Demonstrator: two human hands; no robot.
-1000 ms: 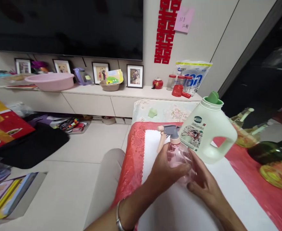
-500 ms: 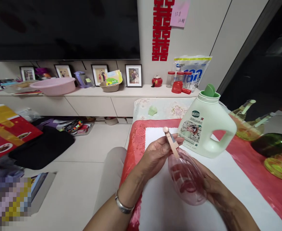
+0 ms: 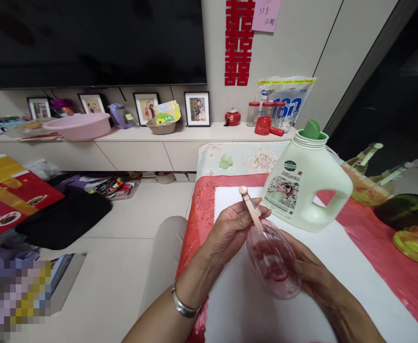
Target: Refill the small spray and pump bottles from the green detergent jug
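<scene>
A see-through pink bottle with a beige top piece is tilted over the white sheet, its beige end pointing up and away from me. My left hand pinches the beige piece between thumb and fingers. Around the lower right side of the bottle's body, my right hand is closed; some of its fingers are hidden behind the bottle. Just beyond stands a pale green jug with a darker green piece sitting in its mouth.
The table has a red cover and a white sheet on it. Yellow bottles and a dark green bottle lie at the right. A light green crumpled piece rests at the far side. Behind is a low cabinet.
The view has shifted slightly. Both hands keep their hold on the bottle, which appears a little further left and higher. The right thumb now shows more against the bottle's side.
</scene>
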